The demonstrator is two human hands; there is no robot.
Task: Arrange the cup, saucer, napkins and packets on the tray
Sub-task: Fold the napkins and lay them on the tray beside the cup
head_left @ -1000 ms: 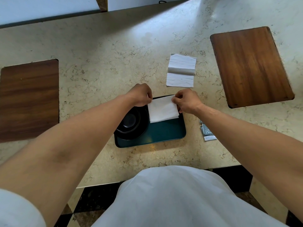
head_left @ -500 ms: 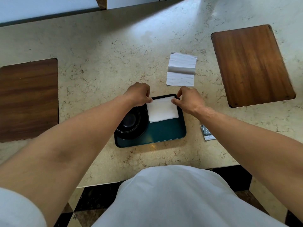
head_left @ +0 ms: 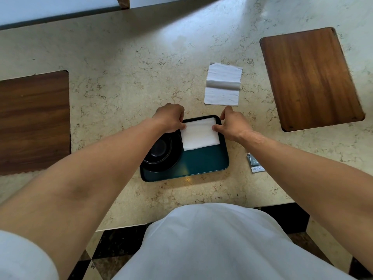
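A dark green tray lies on the marble counter in front of me. On its left half sits a black cup on a black saucer, partly hidden by my left forearm. A folded white napkin lies flat in the tray's far right corner. My left hand pinches the napkin's left edge. My right hand has its fingers spread, the thumb touching the napkin's right edge. A second napkin lies unfolded on the counter beyond the tray. Packets lie right of the tray, half hidden by my right forearm.
Two wooden boards lie on the counter, one at the left and one at the far right. The counter's front edge runs close to my body, with a chequered floor below.
The folded napkin has come down flat into the tray's far right corner. My right hand has let go of it and spread its fingers, while my left hand stays at its left edge.
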